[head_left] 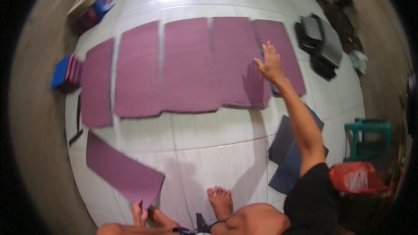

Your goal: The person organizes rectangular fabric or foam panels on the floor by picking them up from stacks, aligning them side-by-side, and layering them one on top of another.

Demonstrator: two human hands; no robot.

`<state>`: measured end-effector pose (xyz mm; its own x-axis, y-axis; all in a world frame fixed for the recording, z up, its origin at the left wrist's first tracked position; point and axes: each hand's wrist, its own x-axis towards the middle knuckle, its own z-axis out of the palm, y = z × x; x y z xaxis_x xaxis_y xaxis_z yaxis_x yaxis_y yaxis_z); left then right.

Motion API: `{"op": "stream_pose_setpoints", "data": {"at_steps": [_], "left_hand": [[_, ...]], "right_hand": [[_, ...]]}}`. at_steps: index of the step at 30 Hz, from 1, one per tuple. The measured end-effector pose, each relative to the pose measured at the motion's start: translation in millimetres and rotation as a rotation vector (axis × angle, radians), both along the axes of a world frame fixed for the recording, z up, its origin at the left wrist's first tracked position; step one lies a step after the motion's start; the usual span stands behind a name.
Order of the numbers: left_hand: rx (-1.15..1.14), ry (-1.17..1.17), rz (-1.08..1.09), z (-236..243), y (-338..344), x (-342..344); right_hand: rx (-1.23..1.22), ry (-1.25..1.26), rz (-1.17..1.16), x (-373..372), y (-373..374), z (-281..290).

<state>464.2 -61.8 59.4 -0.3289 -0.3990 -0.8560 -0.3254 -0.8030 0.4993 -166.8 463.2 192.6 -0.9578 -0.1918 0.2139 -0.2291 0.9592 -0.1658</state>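
Five stacks of purple sheets point(187, 65) lie in a row across the white tiled floor point(217, 165). My right hand point(269, 64) is stretched out with fingers apart over the right part of the row, near the gap between the two rightmost stacks, casting a shadow on them; whether it touches them I cannot tell. My left hand point(140, 212), low in the view, grips the near corner of a single purple sheet point(122, 165) that extends up and left below the row.
Dark grey sheets point(285, 156) lie right of my bare feet point(220, 200). Grey stacks point(324, 43) sit at the upper right, blue and pink pieces point(65, 72) at the left. A green stool point(368, 128) and a red plastic bag point(357, 176) are at the right.
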Motion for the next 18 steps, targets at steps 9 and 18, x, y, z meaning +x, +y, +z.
{"op": "stream_pose_setpoints", "data": {"at_steps": [9, 18], "left_hand": [[-0.081, 0.231, -0.029, 10.5, 13.2, -8.3], [-0.254, -0.042, 0.03, 21.0, 35.4, -32.0]], "right_hand": [[0.032, -0.534, 1.261, 240.8, -301.7, 63.6], [-0.302, -0.589, 1.229, 451.8, -400.0, -101.0]]}}
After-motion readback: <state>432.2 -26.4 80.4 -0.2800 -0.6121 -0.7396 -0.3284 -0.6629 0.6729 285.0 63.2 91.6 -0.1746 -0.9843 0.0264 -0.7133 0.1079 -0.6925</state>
